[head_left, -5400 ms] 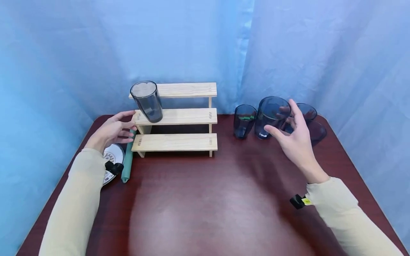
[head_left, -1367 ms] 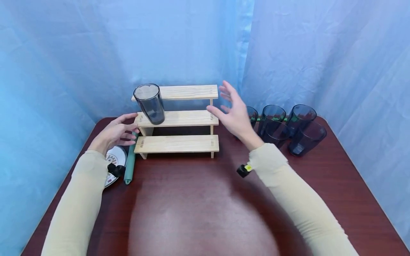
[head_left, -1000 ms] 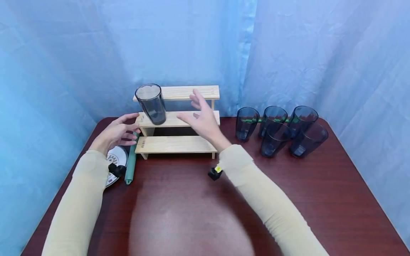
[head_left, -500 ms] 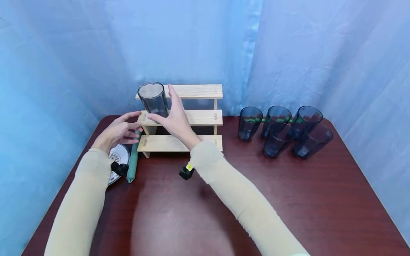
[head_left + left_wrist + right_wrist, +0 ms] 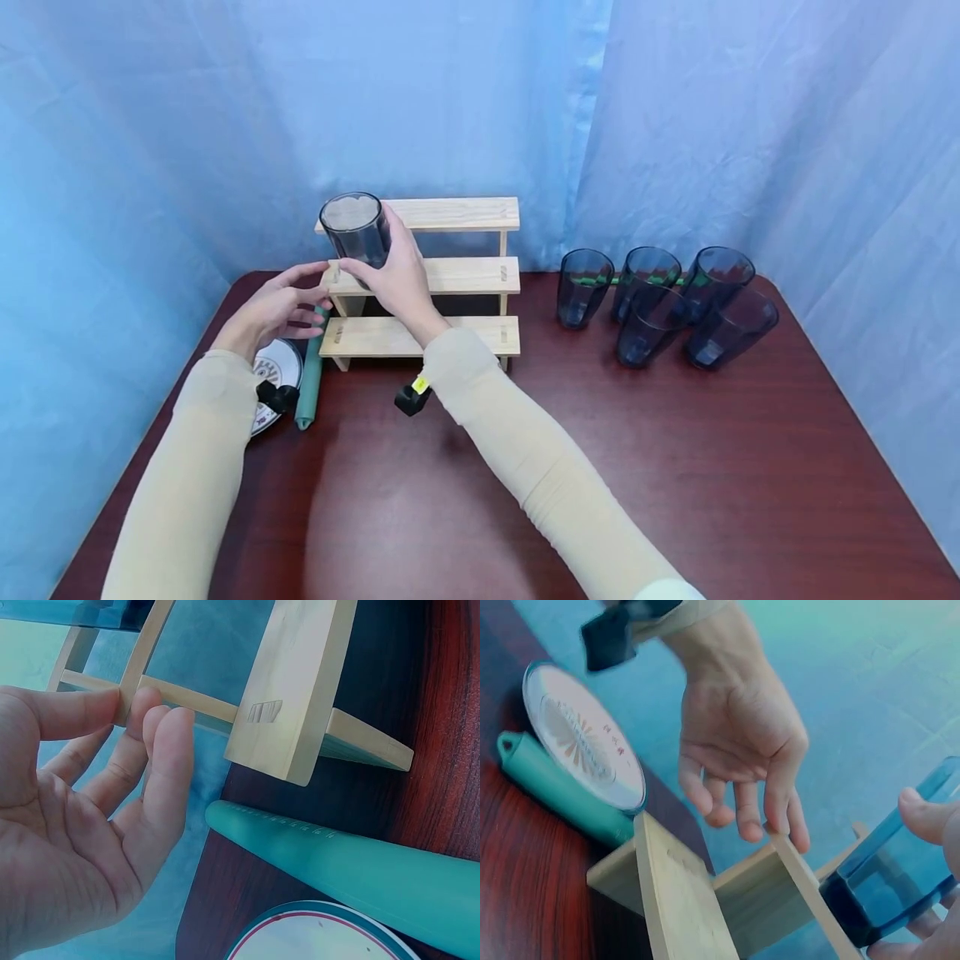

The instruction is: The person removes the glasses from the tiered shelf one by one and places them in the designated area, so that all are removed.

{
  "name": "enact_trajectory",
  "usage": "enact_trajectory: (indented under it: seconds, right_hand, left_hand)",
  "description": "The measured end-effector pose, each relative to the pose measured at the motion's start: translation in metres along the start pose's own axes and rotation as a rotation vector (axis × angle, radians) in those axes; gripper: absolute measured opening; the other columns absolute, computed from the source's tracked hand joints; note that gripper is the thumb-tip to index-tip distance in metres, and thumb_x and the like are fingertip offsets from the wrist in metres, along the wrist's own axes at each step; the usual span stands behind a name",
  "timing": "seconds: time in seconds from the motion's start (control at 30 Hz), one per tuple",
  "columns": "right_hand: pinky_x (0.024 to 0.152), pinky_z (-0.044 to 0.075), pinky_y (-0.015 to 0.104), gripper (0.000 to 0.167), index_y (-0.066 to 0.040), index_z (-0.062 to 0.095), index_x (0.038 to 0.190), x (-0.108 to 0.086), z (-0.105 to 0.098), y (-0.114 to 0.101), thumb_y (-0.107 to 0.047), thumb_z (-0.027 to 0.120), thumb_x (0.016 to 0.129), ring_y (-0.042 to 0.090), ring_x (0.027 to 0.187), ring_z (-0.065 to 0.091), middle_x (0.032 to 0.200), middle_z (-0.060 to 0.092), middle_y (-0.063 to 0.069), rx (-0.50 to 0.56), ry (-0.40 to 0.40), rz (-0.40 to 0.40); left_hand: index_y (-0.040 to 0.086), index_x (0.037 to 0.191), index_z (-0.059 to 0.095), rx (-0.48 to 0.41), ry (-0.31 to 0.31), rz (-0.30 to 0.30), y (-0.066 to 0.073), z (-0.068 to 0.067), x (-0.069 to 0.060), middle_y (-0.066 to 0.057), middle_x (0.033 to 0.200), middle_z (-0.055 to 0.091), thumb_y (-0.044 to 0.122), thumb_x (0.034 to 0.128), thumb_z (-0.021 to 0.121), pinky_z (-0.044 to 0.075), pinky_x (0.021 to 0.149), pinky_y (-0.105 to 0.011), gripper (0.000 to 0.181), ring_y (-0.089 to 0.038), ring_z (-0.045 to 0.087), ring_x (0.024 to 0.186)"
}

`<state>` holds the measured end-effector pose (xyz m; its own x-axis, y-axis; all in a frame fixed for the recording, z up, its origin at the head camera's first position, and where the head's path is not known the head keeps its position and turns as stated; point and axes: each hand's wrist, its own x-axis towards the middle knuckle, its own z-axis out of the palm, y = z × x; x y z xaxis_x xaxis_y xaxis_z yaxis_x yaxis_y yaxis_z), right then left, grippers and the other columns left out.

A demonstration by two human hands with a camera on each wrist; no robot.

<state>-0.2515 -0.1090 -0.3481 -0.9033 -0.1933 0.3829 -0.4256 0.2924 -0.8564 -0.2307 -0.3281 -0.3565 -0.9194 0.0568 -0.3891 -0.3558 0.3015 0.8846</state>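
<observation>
A tinted drinking glass [image 5: 358, 242] stands on the middle shelf of a three-step wooden stand [image 5: 450, 275], near its left end. My right hand [image 5: 405, 279] grips this glass from the right, thumb in front and fingers behind. In the right wrist view, the glass [image 5: 900, 859] has its base at the shelf board. At the left end of that same shelf, my left hand [image 5: 270, 308] pinches the board. The left wrist view shows the left hand [image 5: 82, 825] with thumb and fingertips at the board's end; other fingers curl loosely below.
Several matching glasses [image 5: 583, 287] stand at the back right, with a thin green strip behind them. Left of the stand lie a green cylinder [image 5: 309, 375] and a round white patterned plate [image 5: 279, 360], partly under my left wrist. Blue curtains [image 5: 450, 100] surround the table.
Earlier my right hand held a glass at the right among the others. It has since crossed left, empty, and now grips the glass on the shelf. My left hand has stayed at the board.
</observation>
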Motion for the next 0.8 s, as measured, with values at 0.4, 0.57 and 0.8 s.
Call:
enact_trajectory:
  seconds: [0.4,0.57,0.8]
  right_hand:
    - [0.113,0.036,0.034,0.094,-0.022,0.027,0.162,-0.0024,0.0001,-0.0012,-0.037,0.082,0.087,0.012,0.14,0.04,0.157,0.04,-0.001,0.003,0.021,0.025]
    - [0.112,0.037,0.035,0.093,-0.022,0.028,0.161,-0.0018,-0.0014,-0.001,-0.037,0.082,0.087,0.011,0.139,0.041,0.156,0.041,-0.002,0.019,0.022,0.013]
    - [0.11,0.038,0.029,0.092,-0.019,0.03,0.161,-0.003,-0.0072,-0.0001,-0.033,0.083,0.087,0.01,0.137,0.043,0.154,0.043,0.001,0.054,0.027,0.0]
  left_hand:
    - [0.035,0.163,0.023,0.014,0.009,-0.007,-0.0007,0.0007,0.0018,-0.002,0.103,0.065,0.03,0.1058,0.056,0.06,0.078,-0.04,0.066,-0.02,0.066,0.078]
    - [0.035,0.163,0.023,0.014,0.013,-0.006,0.0006,0.001,0.002,-0.001,0.102,0.065,0.03,0.1056,0.056,0.06,0.078,-0.04,0.066,-0.02,0.066,0.078]
    - [0.034,0.163,0.023,0.0,0.005,-0.014,-0.0002,-0.0003,0.0025,-0.002,0.102,0.066,0.029,0.1056,0.056,0.06,0.076,-0.038,0.067,-0.02,0.066,0.077]
